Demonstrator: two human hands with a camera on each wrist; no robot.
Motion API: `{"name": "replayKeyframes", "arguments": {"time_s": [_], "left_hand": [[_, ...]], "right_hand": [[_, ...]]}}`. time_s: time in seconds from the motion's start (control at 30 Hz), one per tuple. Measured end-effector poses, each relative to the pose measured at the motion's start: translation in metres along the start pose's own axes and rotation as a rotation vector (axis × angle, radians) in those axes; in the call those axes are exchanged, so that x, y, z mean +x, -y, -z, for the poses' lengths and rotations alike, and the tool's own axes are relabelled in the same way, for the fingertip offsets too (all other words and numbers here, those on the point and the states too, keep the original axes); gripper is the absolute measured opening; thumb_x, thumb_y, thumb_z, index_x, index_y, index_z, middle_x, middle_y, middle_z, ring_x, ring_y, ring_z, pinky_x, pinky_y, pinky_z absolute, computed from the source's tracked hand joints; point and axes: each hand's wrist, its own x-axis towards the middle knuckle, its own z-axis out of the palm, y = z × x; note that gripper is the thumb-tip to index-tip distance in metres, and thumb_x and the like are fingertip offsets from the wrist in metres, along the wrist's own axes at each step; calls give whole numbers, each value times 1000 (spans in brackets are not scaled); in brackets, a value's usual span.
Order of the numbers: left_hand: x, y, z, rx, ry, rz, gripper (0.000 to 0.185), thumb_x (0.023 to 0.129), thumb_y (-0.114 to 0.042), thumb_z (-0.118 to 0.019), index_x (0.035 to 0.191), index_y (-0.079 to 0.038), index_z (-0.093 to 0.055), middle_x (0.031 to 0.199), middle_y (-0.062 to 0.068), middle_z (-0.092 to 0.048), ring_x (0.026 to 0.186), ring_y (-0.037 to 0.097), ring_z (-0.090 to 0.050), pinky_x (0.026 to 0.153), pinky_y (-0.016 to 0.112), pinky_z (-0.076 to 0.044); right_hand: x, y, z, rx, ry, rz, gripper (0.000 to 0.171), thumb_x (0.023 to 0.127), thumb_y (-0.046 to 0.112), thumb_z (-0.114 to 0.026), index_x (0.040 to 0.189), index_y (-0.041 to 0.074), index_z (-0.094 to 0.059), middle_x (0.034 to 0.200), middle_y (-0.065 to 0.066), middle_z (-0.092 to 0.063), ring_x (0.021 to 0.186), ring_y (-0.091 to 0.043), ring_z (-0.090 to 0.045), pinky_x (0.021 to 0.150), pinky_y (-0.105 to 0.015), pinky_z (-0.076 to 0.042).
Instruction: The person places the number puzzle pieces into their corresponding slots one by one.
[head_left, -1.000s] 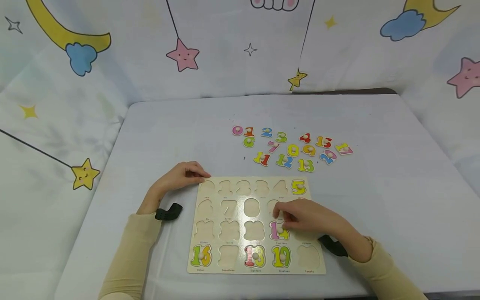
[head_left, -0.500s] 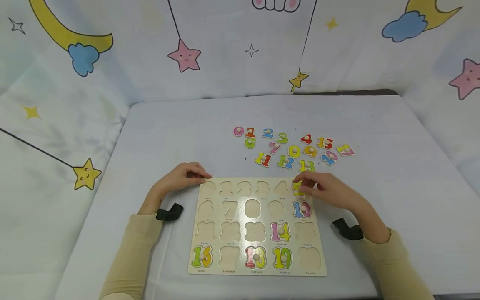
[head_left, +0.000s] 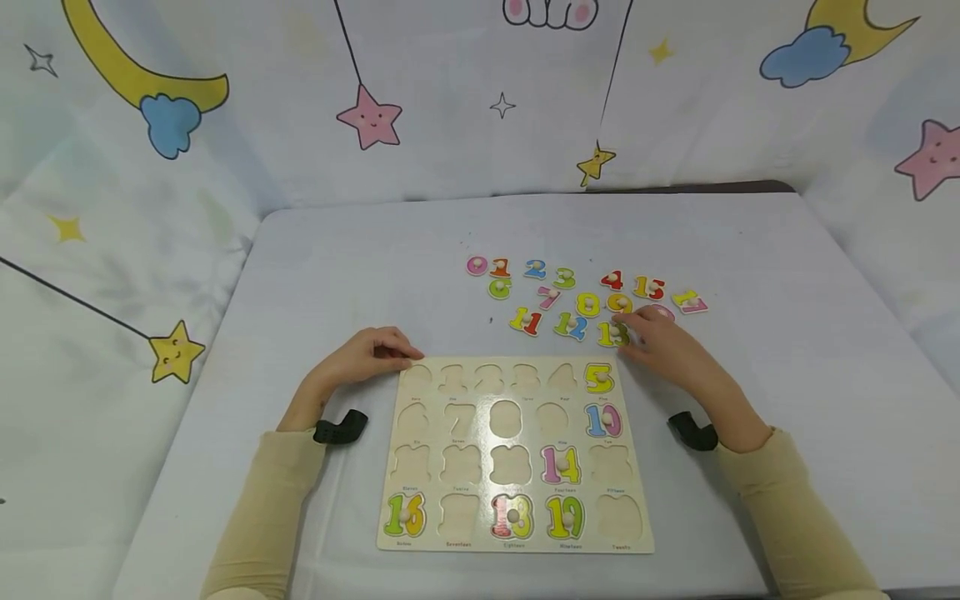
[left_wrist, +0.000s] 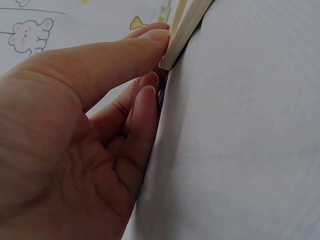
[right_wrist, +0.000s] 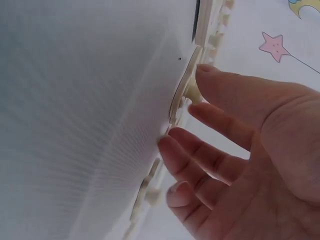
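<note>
A wooden number puzzle board (head_left: pixel 480 450) lies flat on the table, with several numbers in their recesses, among them the 5 (head_left: pixel 599 378), 10 (head_left: pixel 603 420) and 14 (head_left: pixel 561 464). My left hand (head_left: pixel 367 354) pinches the board's upper left corner between thumb and forefinger; the left wrist view shows the fingertips at its edge (left_wrist: pixel 181 42). Beyond the upper right corner, my right hand (head_left: pixel 663 346) reaches over the 13 piece (head_left: pixel 609 335). In the right wrist view, thumb and forefinger are spread on either side of a knob (right_wrist: pixel 192 92), not visibly closed on it.
Loose number pieces lie behind the board, including the 0 (head_left: pixel 477 265), 12 (head_left: pixel 571 326) and 17 (head_left: pixel 689 302). The right hand partly covers the 20 (head_left: pixel 662 312). A printed cloth (head_left: pixel 450 158) rises behind the table (head_left: pixel 360 258).
My right hand has moved from the middle of the board, past the 5, to the loose 13 piece, uncovering the 10 in its recess. My left hand has stayed at the corner.
</note>
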Motion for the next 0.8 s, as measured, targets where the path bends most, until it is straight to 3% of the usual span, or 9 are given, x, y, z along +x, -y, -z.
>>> {"name": "replayKeyframes", "arguments": {"time_s": [0.13,0.27,0.53,0.8], "left_hand": [[1,18,-2,-7,-14,11,18,85,-3,-68,102,0,-72,99,10,-64,89,22,-56,75,26,-43],[1,22,-1,-14,-18,16,17,85,-9,-70,102,-7,-74,98,3,-65,90,19,-56,75,27,-44],[1,27,-1,0,-25,-79,16,85,-9,-70,100,-7,-74,96,1,-65,86,18,-56,72,26,-44],[2,22,-1,-7,-20,-5,17,85,-6,-69,101,-5,-73,96,4,-65,87,19,-56,73,26,-43]], "right_hand": [[2,4,2,-42,32,17,45,84,9,-70,126,-2,-54,109,-20,-47,90,-32,-48,78,-46,-44],[4,7,2,-72,20,13,41,84,10,-71,121,0,-57,105,-18,-49,88,-30,-50,76,-45,-45],[7,3,-1,-83,14,-36,35,81,10,-73,106,-1,-51,95,-14,-49,82,-28,-48,70,-42,-44],[6,3,-1,-69,-20,-106,41,80,14,-76,108,2,-48,88,-10,-58,73,-25,-50,61,-38,-41]]}}
